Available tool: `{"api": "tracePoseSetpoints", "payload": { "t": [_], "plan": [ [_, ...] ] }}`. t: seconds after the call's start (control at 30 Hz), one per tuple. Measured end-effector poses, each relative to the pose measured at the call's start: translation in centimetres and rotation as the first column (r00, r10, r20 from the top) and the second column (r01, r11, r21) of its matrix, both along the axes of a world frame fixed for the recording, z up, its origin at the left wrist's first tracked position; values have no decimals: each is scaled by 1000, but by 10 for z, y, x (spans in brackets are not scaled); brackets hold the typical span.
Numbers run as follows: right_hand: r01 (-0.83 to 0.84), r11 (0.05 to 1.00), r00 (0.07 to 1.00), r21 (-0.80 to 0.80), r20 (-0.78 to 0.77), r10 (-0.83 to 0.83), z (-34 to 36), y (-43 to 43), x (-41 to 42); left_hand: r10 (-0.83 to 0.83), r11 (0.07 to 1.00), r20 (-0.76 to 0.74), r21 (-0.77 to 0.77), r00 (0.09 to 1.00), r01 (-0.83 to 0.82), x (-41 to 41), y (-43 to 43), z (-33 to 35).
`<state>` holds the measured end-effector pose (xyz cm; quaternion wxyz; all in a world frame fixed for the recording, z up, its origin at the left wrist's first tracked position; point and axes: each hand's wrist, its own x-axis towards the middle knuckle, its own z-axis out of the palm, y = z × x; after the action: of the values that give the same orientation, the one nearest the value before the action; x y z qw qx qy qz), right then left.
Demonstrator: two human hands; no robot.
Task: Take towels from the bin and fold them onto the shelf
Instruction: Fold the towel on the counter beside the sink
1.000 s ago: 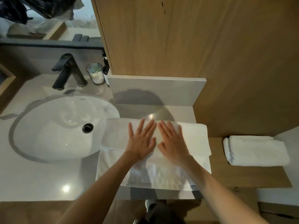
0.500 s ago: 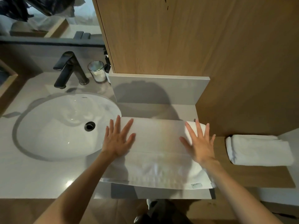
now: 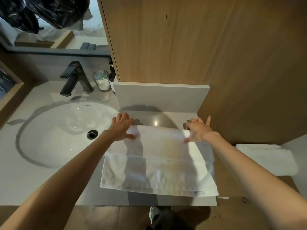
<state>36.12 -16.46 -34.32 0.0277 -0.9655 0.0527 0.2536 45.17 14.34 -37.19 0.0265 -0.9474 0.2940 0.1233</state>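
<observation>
A white towel (image 3: 159,161), folded once, lies flat on the grey counter (image 3: 49,185) to the right of the sink. My left hand (image 3: 122,128) grips the towel's far left corner, fingers curled over the far edge and thumb on top. My right hand (image 3: 198,131) grips the far right corner the same way, with one finger sticking up. A second white towel (image 3: 265,159), folded, lies on the lower wooden shelf (image 3: 232,185) at the right.
A white oval sink (image 3: 66,130) with a black faucet (image 3: 74,78) takes up the counter's left. A glass (image 3: 102,80) and a dark bottle (image 3: 112,77) stand behind it. A wooden cabinet (image 3: 182,39) rises behind the towel. A black bag (image 3: 41,10) hangs top left.
My hands slid apart from the towel's middle to its sides, then reached forward to its far corners and curled over the far edge.
</observation>
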Motion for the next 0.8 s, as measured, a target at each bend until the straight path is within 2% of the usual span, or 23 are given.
{"api": "tracePoseSetpoints", "payload": {
  "t": [0.1, 0.23, 0.3, 0.37, 0.43, 0.5, 0.6, 0.7, 0.8],
  "plan": [
    [-50, 998, 998, 31, 27, 49, 11, -2, -2, -24, 1000, 7, 16, 1000, 24, 7, 1, 8],
    [-63, 993, 970, 99, 239, 38, 26, -12, -8, 3, 989, 18, -150, 1000, 0, 6, 1, 30],
    [-71, 995, 922, 70, 384, 39, 34, -14, -14, 10, 975, 128, -222, 992, 19, 3, 2, 40],
    [-97, 995, 855, 29, 514, 68, 39, -15, -22, -32, 971, 282, -219, 959, 97, -2, 6, 44],
    [-125, 992, 808, -8, 580, 106, 39, -14, -34, -68, 967, 367, -204, 928, 151, -12, 11, 44],
    [-136, 990, 801, -44, 582, 137, 33, -11, -49, -85, 963, 389, -204, 917, 176, -27, 17, 38],
    [-149, 986, 836, -73, 524, 165, 21, -4, -78, -38, 953, 320, -272, 947, 130, -56, 27, 18],
    [-159, 985, 892, -61, 420, 170, 4, 5, -107, -4, 955, 193, -291, 981, 61, -84, 39, -8],
    [-120, 992, 950, -44, 286, 127, -16, 8, -125, -102, 977, 11, -185, 995, 102, -109, 43, -21]
  ]
}}
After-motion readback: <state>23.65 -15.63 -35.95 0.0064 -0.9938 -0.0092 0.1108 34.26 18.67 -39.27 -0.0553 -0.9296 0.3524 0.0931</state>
